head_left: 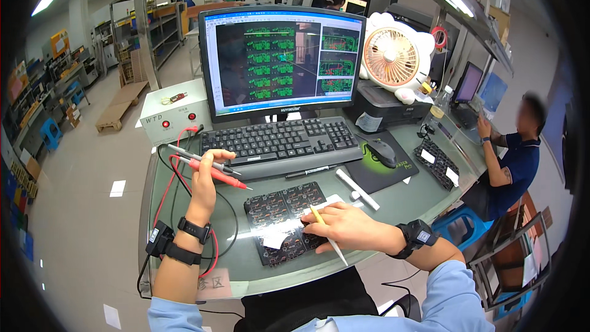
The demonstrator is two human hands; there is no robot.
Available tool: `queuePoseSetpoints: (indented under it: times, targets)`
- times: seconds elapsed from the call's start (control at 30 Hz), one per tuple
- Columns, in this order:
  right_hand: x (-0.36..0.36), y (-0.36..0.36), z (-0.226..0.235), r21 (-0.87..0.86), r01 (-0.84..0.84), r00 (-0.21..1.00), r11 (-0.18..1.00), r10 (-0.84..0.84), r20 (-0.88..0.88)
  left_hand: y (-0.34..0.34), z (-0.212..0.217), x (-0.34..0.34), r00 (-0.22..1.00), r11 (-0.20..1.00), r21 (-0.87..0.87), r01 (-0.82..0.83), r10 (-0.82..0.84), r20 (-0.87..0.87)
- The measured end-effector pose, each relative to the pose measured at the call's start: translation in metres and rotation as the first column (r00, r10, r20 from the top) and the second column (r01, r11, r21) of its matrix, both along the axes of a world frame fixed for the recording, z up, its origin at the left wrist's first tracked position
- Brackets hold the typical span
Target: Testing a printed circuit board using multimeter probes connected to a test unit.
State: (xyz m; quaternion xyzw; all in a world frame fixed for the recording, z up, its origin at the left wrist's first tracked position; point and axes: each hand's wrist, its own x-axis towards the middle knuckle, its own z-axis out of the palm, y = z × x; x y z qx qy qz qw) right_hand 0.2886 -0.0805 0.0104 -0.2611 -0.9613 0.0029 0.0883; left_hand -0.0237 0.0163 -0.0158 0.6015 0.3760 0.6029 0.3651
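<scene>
Fingers clamped, the left hand (204, 183) grips probes (227, 179), the right hand (347, 227) a pen (337, 251); the board (286, 205) looks light, stiff, best edge-held.

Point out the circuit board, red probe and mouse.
Circuit board (284, 212): head view, middle of its upper face.
Red probe (226, 178): head view, its red handle.
Mouse (382, 153): head view, middle of its back.

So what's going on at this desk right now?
A person's bare left hand grips a slim red plastic test probe and a slim grey plastic test probe, both pointing rightward. The bare right hand holds a thin yellow-and-white pen-like tool over the black rectangular circuit-board panel on the desk. Behind, a black-framed monitor shows green board layouts.
</scene>
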Motion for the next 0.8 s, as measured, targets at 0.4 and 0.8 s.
queuePoseSetpoints:
  times: [0.4, 0.8]
  targets:
    - [0.015, 0.006, 0.035, 0.278, 0.214, 0.913, 0.936, -0.091, -0.397, -0.003, 0.005, 0.007, 0.897, 0.989, -0.004, 0.146, -0.13, 0.422]
    - [0.005, 0.035, 0.024, -0.634, -0.107, 0.319, 0.766, -0.577, -0.752, -0.043, 0.018, 0.05, 0.885, 0.926, -0.117, 0.358, -0.296, 0.36]
